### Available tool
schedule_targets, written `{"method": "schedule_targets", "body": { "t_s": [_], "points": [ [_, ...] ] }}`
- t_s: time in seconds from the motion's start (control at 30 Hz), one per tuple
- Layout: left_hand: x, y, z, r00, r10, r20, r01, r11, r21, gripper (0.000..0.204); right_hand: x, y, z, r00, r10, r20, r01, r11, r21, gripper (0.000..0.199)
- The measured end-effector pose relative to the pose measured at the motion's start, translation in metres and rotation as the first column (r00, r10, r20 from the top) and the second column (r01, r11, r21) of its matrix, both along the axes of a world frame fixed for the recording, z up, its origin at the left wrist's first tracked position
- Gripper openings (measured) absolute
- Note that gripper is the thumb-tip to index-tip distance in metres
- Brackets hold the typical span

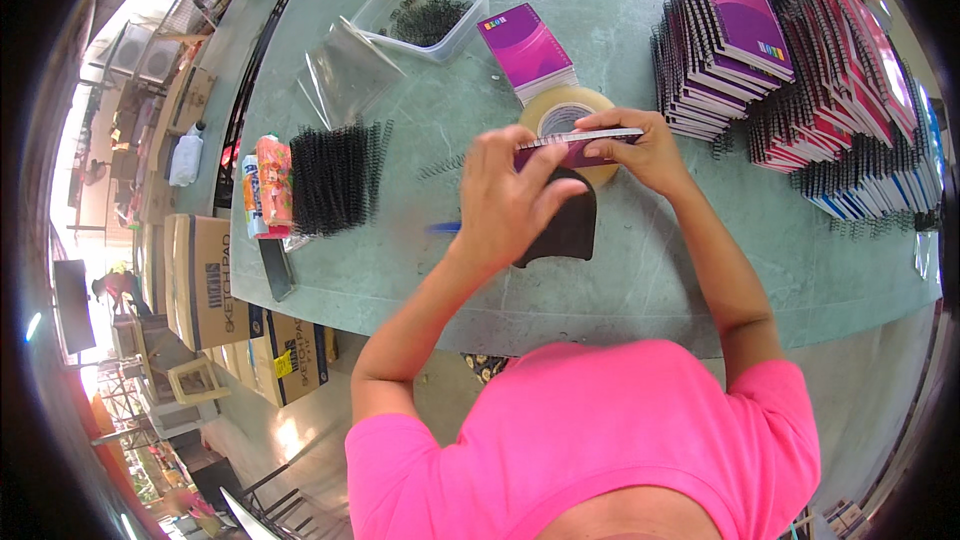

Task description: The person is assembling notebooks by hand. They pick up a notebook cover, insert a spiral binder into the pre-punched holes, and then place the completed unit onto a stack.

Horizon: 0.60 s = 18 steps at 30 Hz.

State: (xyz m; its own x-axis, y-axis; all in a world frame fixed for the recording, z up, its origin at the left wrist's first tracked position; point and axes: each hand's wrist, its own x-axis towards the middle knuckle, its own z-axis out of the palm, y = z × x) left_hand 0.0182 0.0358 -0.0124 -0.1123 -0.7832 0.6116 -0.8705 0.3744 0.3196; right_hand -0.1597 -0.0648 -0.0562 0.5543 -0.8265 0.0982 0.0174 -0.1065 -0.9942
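Note:
Between my hands is a small purple notepad (575,153), tilted with its white page edge up, above the table. My right hand (645,152) grips its right end between thumb and fingers. Bent over the left end are the fingers of my left hand (505,190), slightly blurred, with the thumb apart. A black spiral coil (440,169) extends left from beside my left hand; whether it is held is hidden. Beneath the notepad are a roll of tape (532,110) and a dark curved object (572,232). A blue pen-like thing (445,228) lies by my left wrist.
Purple notepads (528,45) are stacked ahead, beside a clear tub (480,15) of black coils. Clear plastic sleeves (350,75), a coil bundle (335,178) and an orange packet (273,187) lie left. Spiral notebooks (740,10) pile up right. Cardboard boxes (205,280) stand beyond the table's left edge.

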Motion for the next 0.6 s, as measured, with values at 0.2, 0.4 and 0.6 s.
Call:
{"method": "schedule_targets", "body": {
  "t_s": [0.2,0.4,0.6],
  "points": [
    [0.039,-0.026,-0.011,0.994,-0.099,0.034,0.093,0.983,0.160,0.028,0.004,-0.002,0.007,0.997,0.067,-0.036,-0.068,0.997,-0.042,0.022],
    [0.029,-0.024,0.003,0.995,-0.079,-0.053,0.083,0.992,0.090,0.016,0.004,-0.002,0.004,0.999,0.031,-0.041,-0.035,0.995,-0.092,0.024],
    [0.043,-0.030,0.001,0.996,-0.083,-0.015,0.084,0.974,0.209,0.018,0.005,0.002,0.009,0.997,0.050,-0.053,-0.055,0.995,-0.085,0.025]
  ]
}}
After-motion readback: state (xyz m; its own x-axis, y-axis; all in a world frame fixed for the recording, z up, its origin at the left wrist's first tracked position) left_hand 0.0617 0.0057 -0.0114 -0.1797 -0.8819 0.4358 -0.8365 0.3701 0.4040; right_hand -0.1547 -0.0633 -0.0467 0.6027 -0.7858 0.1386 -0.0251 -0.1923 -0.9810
